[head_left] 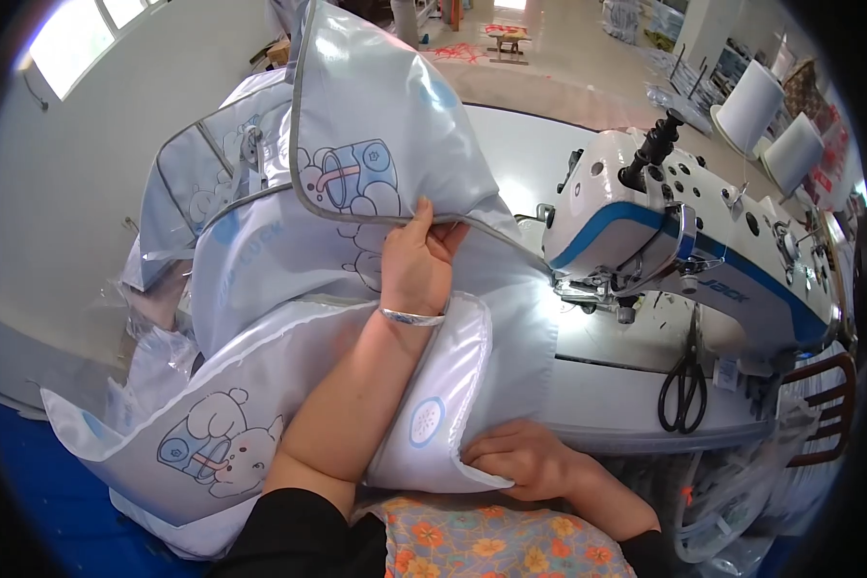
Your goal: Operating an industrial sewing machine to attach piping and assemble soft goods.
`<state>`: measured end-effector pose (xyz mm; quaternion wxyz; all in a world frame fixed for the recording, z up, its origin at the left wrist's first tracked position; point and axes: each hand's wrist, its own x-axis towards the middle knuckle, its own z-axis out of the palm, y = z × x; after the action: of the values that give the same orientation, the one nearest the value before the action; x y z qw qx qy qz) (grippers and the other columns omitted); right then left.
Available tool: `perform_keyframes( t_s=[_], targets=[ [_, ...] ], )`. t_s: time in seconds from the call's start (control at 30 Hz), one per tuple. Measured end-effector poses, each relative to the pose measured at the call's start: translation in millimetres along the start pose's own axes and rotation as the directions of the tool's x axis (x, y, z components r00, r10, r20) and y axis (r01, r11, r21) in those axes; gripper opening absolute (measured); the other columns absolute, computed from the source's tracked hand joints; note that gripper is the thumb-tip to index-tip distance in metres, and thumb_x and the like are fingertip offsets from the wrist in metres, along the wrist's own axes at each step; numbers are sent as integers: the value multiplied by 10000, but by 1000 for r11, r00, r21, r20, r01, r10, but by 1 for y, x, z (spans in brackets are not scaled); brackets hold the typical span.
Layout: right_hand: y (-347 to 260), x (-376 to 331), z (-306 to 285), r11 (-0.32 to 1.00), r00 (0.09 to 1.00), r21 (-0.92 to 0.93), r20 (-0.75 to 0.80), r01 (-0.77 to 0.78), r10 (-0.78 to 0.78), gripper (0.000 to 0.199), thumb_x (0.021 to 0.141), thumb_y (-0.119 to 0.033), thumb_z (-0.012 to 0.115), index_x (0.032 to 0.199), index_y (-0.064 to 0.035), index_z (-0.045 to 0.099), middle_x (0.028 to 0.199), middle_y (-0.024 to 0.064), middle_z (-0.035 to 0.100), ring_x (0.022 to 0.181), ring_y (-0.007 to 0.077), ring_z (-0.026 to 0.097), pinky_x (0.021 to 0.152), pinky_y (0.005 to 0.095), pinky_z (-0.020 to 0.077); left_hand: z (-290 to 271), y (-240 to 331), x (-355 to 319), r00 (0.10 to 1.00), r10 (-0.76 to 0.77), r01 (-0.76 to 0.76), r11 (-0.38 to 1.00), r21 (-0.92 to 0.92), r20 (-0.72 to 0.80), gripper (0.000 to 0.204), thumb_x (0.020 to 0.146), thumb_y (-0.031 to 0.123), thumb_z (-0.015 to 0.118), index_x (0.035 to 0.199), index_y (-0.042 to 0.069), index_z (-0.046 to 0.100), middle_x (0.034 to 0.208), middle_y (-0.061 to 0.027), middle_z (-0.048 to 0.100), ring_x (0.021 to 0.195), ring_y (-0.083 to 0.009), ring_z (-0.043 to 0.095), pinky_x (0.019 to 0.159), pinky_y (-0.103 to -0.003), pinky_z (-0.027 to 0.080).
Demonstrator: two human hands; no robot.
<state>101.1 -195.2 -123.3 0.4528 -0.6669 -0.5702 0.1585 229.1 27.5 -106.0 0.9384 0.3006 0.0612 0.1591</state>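
Note:
A large, shiny pale-blue fabric piece (405, 125) with cartoon animal prints and grey bound edges spreads over the left half of the view. My left hand (420, 252), with a silver bangle at its wrist, reaches up and pinches the grey-bound edge of the raised panel. Close to my lap, my right hand (518, 460) has its fingers curled over the lower edge of a folded white-lined part (443, 385) of the same fabric. Right of the fabric stands a white and blue sewing machine (636, 222); fabric reaches near its needle area.
Black scissors (684, 390) lie at the table's front edge, below the machine. White thread cones (748, 106) stand behind the machine. A wooden chair back (824, 409) is at the right, above clear plastic. A pale wall (58, 212) rises at the left.

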Motion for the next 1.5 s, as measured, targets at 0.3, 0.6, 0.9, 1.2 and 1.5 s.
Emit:
perform_keyframes(
  t_s=[0.3, 0.6, 0.9, 1.2, 1.5],
  targets=[
    [-1, 0, 1, 1000, 1000, -5, -8, 5, -5, 207, 757, -89, 721, 950, -26, 681, 989, 99, 690, 893, 321, 675, 762, 416, 551, -3, -2, 3, 999, -25, 26, 1000, 14, -19, 229, 1055, 178, 482, 1120, 5, 617, 1082, -81, 680, 976, -191, 662, 887, -373, 569],
    [1, -4, 2, 1000, 1000, -1, -24, 13, -13, 221, 746, -72, 714, 958, -25, 675, 989, 97, 686, 895, 326, 672, 762, 420, 548, -2, -6, 3, 999, -15, 14, 999, -35, -49, 218, 1052, 156, 467, 1153, 14, 598, 1094, -83, 676, 993, -203, 663, 874, -374, 570],
    [-6, 13, -37, 930, 1000, 367, 30, -19, 8, 205, 830, -95, 695, 1014, -6, 675, 1024, 159, 686, 975, 294, 680, 818, 402, 540, 0, -2, 2, 1000, 13, -12, 995, 95, -3, 233, 1047, 160, 482, 1178, -3, 585, 1121, -103, 665, 990, -218, 674, 833, -370, 590],
    [22, 128, -75, 848, 672, -395, -738, -355, -62, 224, 921, 48, 582, 1142, 36, 613, 930, 176, 673, 780, 260, 692, 688, 345, 553, 10, -3, -13, 934, 308, -352, 878, 325, 179, 289, 1064, 179, 473, 1102, -65, 623, 994, -96, 681, 865, -163, 666, 780, -315, 571],
    [21, 142, -73, 849, 603, -306, -798, -430, 18, 121, 951, 27, 566, 1068, 46, 593, 866, 163, 673, 709, 227, 702, 622, 338, 551, 9, -3, -21, 872, 401, -486, 781, 393, 281, 226, 1046, 115, 502, 997, -52, 646, 896, -82, 679, 783, -141, 639, 698, -294, 544]
  ],
)
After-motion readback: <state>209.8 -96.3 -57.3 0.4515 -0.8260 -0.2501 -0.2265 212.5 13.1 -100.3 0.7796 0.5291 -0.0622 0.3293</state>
